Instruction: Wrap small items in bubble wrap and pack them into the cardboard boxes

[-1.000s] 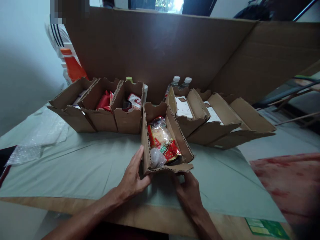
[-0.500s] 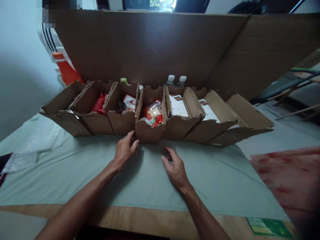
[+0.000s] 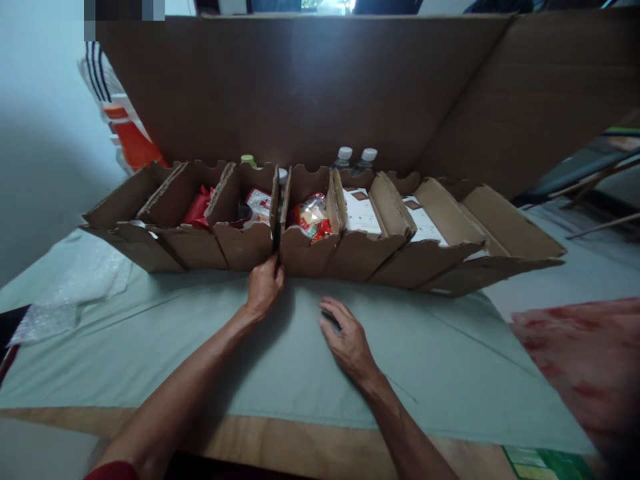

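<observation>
A row of several open cardboard trays stands across the green cloth. The middle tray (image 3: 306, 250) holds a red and yellow snack packet (image 3: 313, 217). My left hand (image 3: 264, 288) touches the lower front left corner of that tray, fingers pinched at the gap beside the neighbouring tray (image 3: 245, 243). My right hand (image 3: 349, 342) rests flat on the cloth just in front of the row, fingers apart, holding nothing.
A tall cardboard sheet (image 3: 310, 87) stands behind the trays. Bottles (image 3: 356, 157) and an orange bottle (image 3: 131, 137) stand at the back. Bubble wrap (image 3: 70, 293) lies at left, a red cloth (image 3: 585, 360) at right. The wooden table edge (image 3: 300, 443) runs along the front.
The tray with the snack packet went from my hands near the table's front back into the row. My left hand followed to its corner; my right hand let go and settled on the cloth.
</observation>
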`<act>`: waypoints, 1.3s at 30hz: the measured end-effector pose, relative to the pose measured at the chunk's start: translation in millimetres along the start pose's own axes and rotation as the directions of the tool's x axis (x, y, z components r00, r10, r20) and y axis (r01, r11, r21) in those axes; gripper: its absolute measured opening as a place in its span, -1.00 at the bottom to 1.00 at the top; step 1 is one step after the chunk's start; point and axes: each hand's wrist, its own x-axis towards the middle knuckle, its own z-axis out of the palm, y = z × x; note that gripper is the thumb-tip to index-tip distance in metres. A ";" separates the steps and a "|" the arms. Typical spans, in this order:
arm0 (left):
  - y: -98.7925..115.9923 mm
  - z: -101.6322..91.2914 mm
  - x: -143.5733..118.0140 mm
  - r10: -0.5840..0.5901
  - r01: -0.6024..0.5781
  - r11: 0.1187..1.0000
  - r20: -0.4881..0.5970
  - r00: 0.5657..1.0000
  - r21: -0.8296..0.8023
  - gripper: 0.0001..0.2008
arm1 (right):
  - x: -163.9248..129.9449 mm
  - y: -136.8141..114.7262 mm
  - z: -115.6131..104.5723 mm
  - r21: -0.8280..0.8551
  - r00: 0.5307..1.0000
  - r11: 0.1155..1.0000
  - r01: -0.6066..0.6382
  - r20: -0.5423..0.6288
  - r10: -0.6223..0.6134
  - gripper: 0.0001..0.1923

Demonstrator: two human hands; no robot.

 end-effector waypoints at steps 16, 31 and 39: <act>-72.6 -81.4 -188.3 0.101 -0.093 0.921 0.002 0.995 -0.378 -0.74 | 145.8 -181.1 18.8 -0.352 0.979 0.918 0.182 0.156 -0.134 -0.39; -100.5 -150.1 -205.1 -0.076 0.010 0.932 -0.166 0.983 -0.363 -0.78 | 4.8 -171.5 -49.3 -0.197 0.944 0.944 0.264 0.255 -0.211 -0.80; -87.1 -129.3 -173.7 0.028 -0.063 0.919 -0.095 0.995 -0.390 -0.46 | -67.4 -95.0 -116.0 0.008 0.937 0.977 -0.212 -0.282 0.206 -0.55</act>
